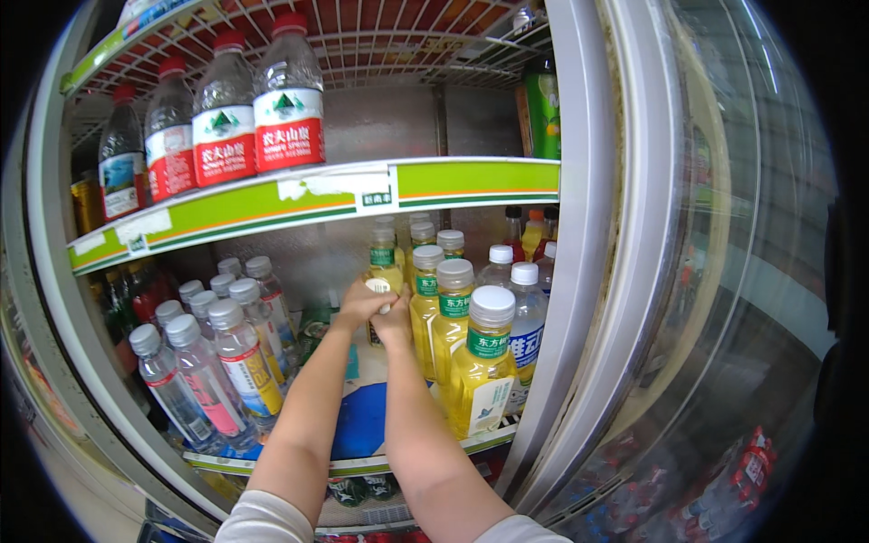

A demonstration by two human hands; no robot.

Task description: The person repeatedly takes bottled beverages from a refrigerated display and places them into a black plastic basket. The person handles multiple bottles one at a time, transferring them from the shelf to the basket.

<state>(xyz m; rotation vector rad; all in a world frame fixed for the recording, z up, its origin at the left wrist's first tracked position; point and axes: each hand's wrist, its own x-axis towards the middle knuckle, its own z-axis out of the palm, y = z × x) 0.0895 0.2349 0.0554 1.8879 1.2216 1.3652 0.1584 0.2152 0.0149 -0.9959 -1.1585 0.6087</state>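
Deep on the middle shelf, both my hands are closed around one yellow tea bottle (pixel 384 273) with a green neck label. My left hand (pixel 363 302) grips its left side, thumb across the front. My right hand (pixel 395 324) holds its right side, thumbs almost meeting. The bottle stands upright; my fingers hide much of its lower body. Just right of my right hand runs a row of similar tea bottles (pixel 451 326), the nearest one (pixel 483 366) at the shelf front. Below my wrists lies a blue sheet (pixel 360 422) on the shelf.
Several clear drink bottles (pixel 244 360) with white caps crowd the left side. White-capped clear bottles (pixel 526 319) stand far right. Red-capped water bottles (pixel 288 102) line the shelf above, behind its green price rail (pixel 475 182). The cooler's right frame (pixel 584 271) bounds my reach.
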